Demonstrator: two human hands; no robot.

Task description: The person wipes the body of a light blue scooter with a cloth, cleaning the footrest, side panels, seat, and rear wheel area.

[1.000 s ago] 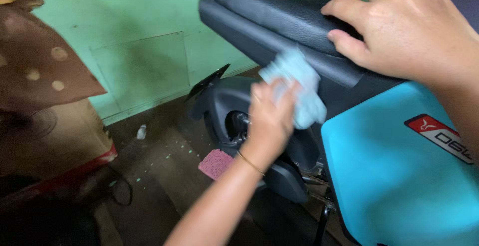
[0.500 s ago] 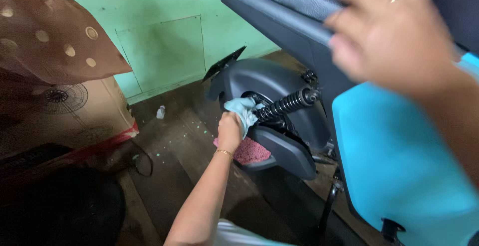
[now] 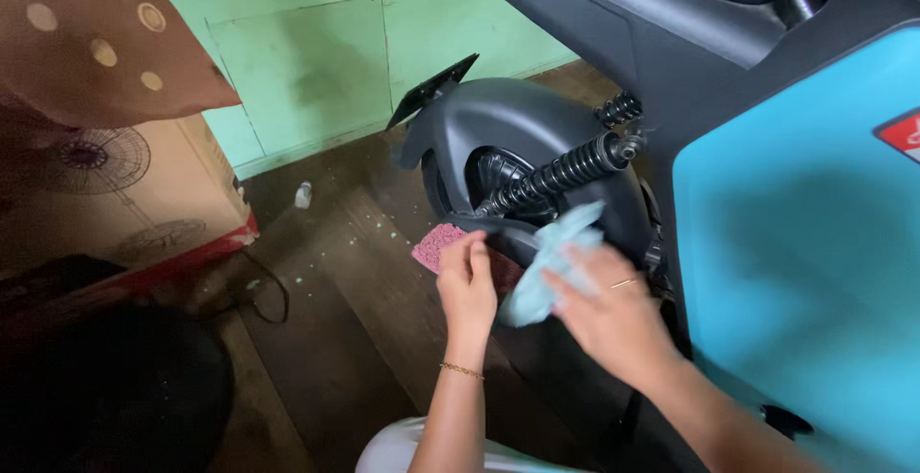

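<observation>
My right hand [image 3: 613, 315], with a ring on one finger, is shut on a crumpled light blue cloth [image 3: 548, 260] and holds it against the lower rear of a scooter. My left hand [image 3: 470, 286], with a thin bracelet at the wrist, is just left of the cloth. Its fingers curl on the edge of the black lower guard [image 3: 508, 233]. Above both hands are the black rear fender [image 3: 517, 123] and a black coil shock absorber [image 3: 565, 171]. The scooter's turquoise side panel [image 3: 795, 243] fills the right side.
A pink mat [image 3: 433, 245] lies on the dark wooden floor [image 3: 335, 339] under the wheel. A cardboard box [image 3: 115, 195] under a brown dotted cloth [image 3: 96, 42] stands at the left. A small white bottle [image 3: 303, 193] and a cable [image 3: 264, 296] lie by the green wall [image 3: 316, 42].
The cloth has passed from my left hand to my right hand. My right hand has come down from the seat to the rear wheel area, and the view has dropped lower.
</observation>
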